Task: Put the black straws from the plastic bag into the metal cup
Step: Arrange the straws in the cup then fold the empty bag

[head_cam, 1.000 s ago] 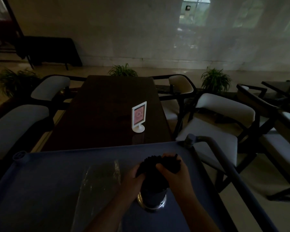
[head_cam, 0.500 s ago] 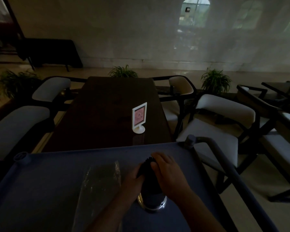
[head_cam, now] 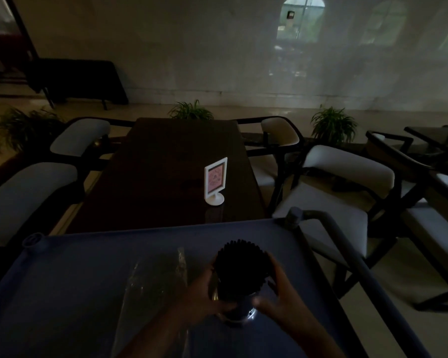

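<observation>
the room is lying in dim light. a long dark dining table (head_cam: 166,174) is stretching away from the camera, with a small white sign stand (head_cam: 215,180) standing near its right edge. pale cushioned chairs (head_cam: 342,182) with dark frames are sitting along both sides. three leafy potted plants (head_cam: 332,125) are resting on the shiny pale floor (head_cam: 269,109) by a plain wall. an arched window (head_cam: 300,18) is glowing faintly green at upper right.
</observation>
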A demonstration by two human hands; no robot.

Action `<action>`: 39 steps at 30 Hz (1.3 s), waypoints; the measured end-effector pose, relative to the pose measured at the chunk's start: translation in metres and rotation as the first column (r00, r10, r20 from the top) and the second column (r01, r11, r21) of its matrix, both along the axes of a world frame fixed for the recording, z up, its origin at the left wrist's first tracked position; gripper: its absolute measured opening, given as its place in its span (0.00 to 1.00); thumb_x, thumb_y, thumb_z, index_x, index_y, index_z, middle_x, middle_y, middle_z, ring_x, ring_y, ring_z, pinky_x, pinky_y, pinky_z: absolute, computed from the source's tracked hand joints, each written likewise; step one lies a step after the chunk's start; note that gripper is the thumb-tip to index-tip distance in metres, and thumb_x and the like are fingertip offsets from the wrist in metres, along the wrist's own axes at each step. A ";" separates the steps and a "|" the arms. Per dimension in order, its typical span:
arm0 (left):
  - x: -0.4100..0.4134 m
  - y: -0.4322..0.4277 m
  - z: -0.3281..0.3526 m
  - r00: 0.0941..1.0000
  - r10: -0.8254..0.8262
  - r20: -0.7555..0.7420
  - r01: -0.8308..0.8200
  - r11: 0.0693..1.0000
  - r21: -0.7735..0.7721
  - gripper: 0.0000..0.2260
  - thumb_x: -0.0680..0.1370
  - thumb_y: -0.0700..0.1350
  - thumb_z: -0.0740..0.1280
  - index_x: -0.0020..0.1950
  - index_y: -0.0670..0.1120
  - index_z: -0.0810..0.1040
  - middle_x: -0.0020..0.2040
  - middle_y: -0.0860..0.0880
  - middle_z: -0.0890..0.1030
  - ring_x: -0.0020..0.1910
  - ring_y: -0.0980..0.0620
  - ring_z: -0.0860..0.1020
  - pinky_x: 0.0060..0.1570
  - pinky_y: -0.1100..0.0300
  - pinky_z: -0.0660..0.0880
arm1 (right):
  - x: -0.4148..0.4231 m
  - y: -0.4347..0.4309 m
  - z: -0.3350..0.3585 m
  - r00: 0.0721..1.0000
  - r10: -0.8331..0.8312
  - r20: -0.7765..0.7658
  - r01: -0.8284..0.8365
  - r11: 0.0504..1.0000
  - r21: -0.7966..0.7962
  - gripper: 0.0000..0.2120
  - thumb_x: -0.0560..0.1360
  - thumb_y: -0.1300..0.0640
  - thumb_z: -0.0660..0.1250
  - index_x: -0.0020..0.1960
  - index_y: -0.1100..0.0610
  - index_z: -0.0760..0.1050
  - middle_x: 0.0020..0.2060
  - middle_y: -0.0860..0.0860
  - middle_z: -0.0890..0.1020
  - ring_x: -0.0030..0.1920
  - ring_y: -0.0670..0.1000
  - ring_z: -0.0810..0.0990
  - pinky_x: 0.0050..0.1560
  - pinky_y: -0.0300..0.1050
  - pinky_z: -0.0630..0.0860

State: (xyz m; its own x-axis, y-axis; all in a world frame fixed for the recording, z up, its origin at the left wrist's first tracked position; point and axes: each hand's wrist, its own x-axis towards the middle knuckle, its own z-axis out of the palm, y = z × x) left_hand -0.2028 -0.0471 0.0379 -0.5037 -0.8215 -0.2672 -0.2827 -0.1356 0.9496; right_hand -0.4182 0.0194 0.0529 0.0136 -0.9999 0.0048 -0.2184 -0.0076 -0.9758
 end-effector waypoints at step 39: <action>-0.043 -0.036 0.031 0.996 0.086 -0.002 -0.085 0.982 -0.168 0.22 0.71 0.36 0.74 0.53 0.58 0.72 0.49 0.61 0.77 0.48 0.67 0.76 0.42 0.79 0.73 | 0.007 -0.068 0.018 0.996 -0.010 -0.090 0.016 0.997 0.073 0.15 0.70 0.60 0.76 0.56 0.52 0.78 0.48 0.48 0.85 0.49 0.40 0.83 0.49 0.34 0.78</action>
State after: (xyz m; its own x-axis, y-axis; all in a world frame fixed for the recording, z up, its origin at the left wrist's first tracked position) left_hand -0.2456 -0.0831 0.0689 -0.4289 -0.8947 -0.1246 -0.2823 0.0017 0.9593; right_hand -0.4115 -0.0486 0.0708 -0.0025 -0.9976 -0.0699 -0.3048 0.0673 -0.9500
